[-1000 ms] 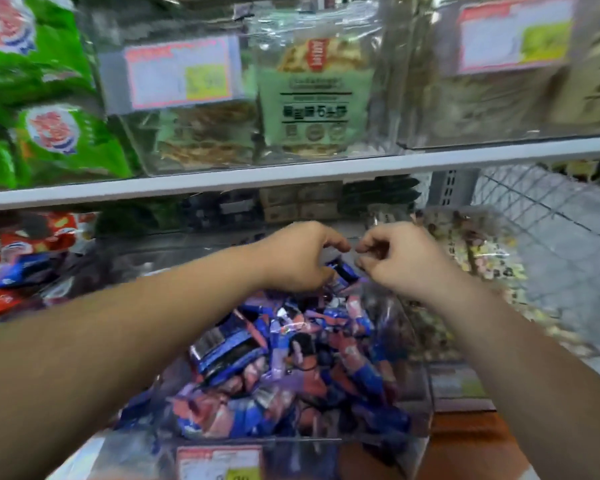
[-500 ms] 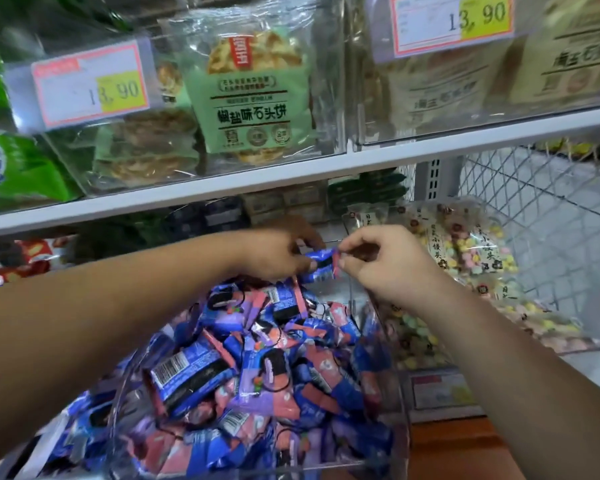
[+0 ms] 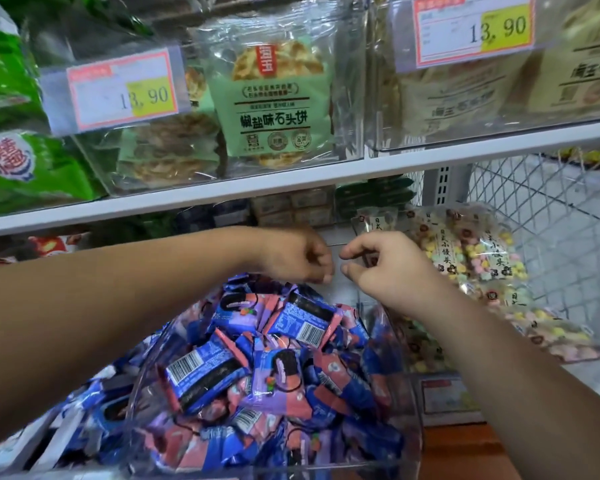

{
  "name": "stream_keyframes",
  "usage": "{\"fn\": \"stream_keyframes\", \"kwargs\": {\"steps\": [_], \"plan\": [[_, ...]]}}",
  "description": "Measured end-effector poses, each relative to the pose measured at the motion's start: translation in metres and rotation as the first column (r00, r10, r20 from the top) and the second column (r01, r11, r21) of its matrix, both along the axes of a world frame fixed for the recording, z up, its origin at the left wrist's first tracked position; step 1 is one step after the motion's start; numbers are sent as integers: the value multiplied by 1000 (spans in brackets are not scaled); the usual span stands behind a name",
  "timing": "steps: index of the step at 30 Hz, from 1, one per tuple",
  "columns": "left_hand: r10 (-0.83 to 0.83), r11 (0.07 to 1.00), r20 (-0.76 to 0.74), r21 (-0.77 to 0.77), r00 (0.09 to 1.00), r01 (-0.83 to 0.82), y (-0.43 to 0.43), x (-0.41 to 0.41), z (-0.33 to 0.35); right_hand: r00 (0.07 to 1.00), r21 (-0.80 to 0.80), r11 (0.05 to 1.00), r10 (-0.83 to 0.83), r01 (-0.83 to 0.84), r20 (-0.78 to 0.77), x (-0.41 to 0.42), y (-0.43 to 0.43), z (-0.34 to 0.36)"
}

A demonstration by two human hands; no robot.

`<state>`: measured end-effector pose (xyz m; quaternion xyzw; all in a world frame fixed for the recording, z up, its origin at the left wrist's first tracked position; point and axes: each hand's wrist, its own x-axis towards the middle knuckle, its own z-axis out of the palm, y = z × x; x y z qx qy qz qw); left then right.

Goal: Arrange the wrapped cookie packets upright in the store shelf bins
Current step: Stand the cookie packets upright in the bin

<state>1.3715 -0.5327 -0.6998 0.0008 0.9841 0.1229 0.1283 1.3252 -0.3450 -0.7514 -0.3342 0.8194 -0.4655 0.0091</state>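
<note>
A clear plastic bin (image 3: pixel 415 393) on the lower shelf is heaped with several blue, pink and purple wrapped cookie packets (image 3: pixel 291 358), lying at mixed angles. Both my hands hover over the back of the heap, close together. My left hand (image 3: pixel 298 259) has its fingers curled down just above the topmost packets, and no packet shows in it. My right hand (image 3: pixel 385 268) is a thumb's width to its right, thumb and forefinger bent with an empty gap between them. My forearms hide part of the bin's sides.
A white shelf edge (image 3: pixel 291 183) runs just above my hands, carrying clear bins of green flatbread packs (image 3: pixel 274 98) with price tags (image 3: pixel 118 88). Bags of pastel candies (image 3: pixel 478 251) fill the bin to the right. Wire mesh (image 3: pixel 551 209) stands behind them.
Half a second ago both hands pinched a blue packet between them at the back of the heap. Now that packet is out of their grip and the hands have parted slightly.
</note>
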Motion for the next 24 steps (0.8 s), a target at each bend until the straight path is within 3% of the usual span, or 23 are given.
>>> {"fn": "stream_keyframes", "kwargs": {"steps": [5, 12, 19, 24], "plan": [[-9, 982, 213, -181, 977, 48, -1, -25, -31, 999, 9, 1000, 24, -24, 26, -3, 1, -3], [-28, 910, 273, -392, 962, 138, 16, -21, -30, 1000, 11, 1000, 22, -22, 22, -5, -1, -4], [32, 944, 101, -330, 994, 3, 14, -13, -33, 1000, -21, 999, 28, -28, 10, -5, 0, -4], [125, 992, -50, -28, 991, -127, 2, -9, -28, 999, 20, 999, 38, -38, -23, -3, 0, 0]]}}
